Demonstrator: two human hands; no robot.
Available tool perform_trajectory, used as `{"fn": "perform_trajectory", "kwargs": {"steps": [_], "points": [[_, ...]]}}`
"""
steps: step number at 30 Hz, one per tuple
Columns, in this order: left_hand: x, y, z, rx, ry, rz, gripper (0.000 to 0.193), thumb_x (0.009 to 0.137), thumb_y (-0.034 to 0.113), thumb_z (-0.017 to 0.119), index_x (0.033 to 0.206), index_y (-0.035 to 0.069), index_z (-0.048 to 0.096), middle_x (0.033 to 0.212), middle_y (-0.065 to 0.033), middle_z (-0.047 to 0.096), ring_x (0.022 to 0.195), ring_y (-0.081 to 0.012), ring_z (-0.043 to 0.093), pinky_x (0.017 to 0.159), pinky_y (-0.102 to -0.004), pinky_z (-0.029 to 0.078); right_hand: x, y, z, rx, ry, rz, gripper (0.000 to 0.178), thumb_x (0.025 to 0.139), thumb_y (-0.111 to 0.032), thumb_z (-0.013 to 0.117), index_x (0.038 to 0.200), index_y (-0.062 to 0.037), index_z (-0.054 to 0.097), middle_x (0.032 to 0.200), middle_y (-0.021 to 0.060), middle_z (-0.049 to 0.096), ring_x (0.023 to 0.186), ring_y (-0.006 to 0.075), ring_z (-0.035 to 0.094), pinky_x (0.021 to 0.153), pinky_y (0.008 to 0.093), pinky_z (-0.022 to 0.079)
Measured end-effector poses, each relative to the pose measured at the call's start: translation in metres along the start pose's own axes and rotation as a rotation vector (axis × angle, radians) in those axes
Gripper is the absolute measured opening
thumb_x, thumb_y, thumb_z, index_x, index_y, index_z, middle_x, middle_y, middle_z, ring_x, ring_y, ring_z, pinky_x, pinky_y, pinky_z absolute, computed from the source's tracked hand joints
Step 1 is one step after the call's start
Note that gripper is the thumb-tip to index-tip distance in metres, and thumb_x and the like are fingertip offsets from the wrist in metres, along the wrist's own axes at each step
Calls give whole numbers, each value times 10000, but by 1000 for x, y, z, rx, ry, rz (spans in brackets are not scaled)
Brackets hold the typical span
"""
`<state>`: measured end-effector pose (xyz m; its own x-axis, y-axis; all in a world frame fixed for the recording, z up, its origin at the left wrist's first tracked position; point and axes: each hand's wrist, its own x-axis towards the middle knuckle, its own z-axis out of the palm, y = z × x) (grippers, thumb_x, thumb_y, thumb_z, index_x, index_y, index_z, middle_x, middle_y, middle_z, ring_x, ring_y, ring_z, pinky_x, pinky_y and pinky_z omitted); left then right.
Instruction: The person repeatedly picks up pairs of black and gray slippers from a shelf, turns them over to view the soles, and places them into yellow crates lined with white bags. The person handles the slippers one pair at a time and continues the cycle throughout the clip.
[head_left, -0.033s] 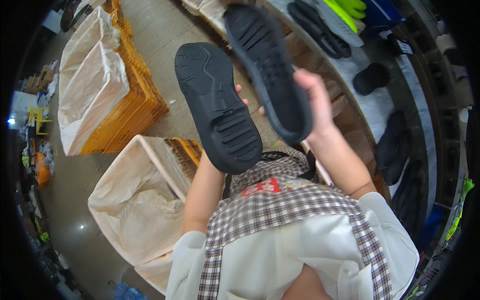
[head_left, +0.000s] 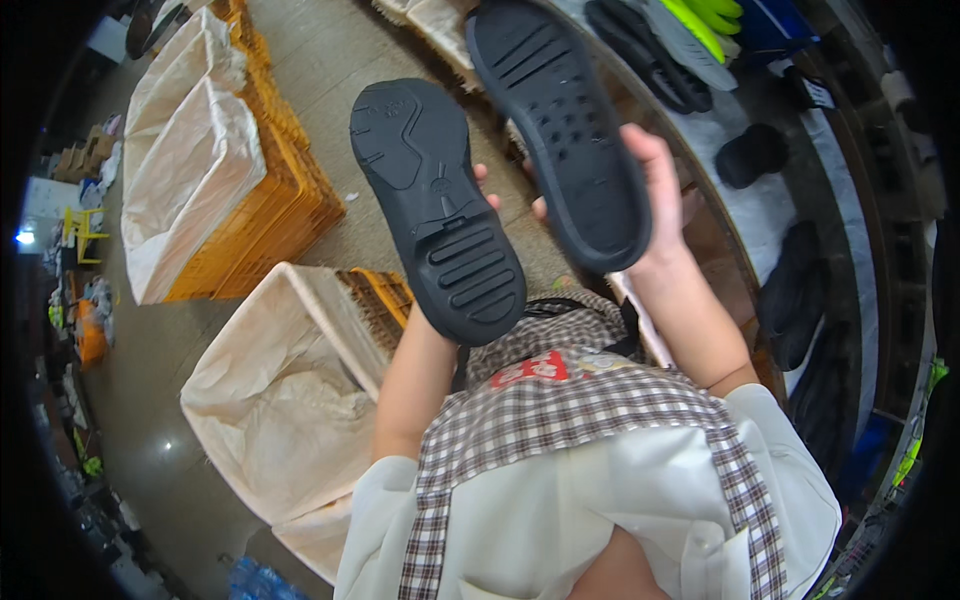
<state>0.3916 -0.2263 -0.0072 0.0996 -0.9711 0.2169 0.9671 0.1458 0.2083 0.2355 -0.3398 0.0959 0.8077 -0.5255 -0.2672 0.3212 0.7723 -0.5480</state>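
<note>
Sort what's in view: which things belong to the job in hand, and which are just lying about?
In the job:
black sole showing tread, in the left hand
black sole showing its hollow side, in the right hand

Apparently just lying about:
yellow chair
blue plastic

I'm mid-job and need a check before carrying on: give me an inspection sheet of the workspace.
Surface: bench at right, pale top.
Job's things: left sole, treaded underside toward the camera; right sole, rimmed face with bars and small holes showing; both held up, apart.
Clutter: dark soles, black piece and yellow-green items on the bench.
Hands: left hand mostly hidden behind its sole, fingertips showing; right hand gripping its sole's near end.
Cables: nothing seen.
Surroundings: orange crate with pale liner at left; another pale-lined container nearer.
</note>
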Motion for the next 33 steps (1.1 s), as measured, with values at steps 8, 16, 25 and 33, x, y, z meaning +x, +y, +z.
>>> {"fn": "perform_trajectory", "kwargs": {"steps": [8,16,25,33], "points": [[-4,-1,16,-658,-107,-51,587,903,354,570,1352,54,340,1229,-278,477,1140,-461,480,907,-552,484,-2,5,-16,173,-97,12,555,923,-476,398,1196,-24,569,1069,182,635,875,257,672,714,402,586],[-5,-9,6,480,256,95,522,922,282,555,1354,63,359,1212,-146,512,1066,-296,536,857,-417,498,-8,22,9,-1093,-214,-343,734,938,-634,210,1268,-74,550,1430,115,322,1170,200,454,856,312,437],[-23,-6,-5,155,241,-65,484,922,189,561,1338,39,364,1218,-119,510,1031,-222,556,837,-332,514,-3,34,18,-1021,-299,-292,581,979,-495,304,1304,-60,512,1413,104,322,1181,174,409,878,265,365],[10,23,5,1006,395,230,650,924,190,564,1430,60,177,1281,-150,460,1103,-240,549,880,-337,525,13,36,-6,-659,-31,-105,886,766,-272,745,1423,3,218,1383,201,355,1194,241,477,970,346,430]]}}
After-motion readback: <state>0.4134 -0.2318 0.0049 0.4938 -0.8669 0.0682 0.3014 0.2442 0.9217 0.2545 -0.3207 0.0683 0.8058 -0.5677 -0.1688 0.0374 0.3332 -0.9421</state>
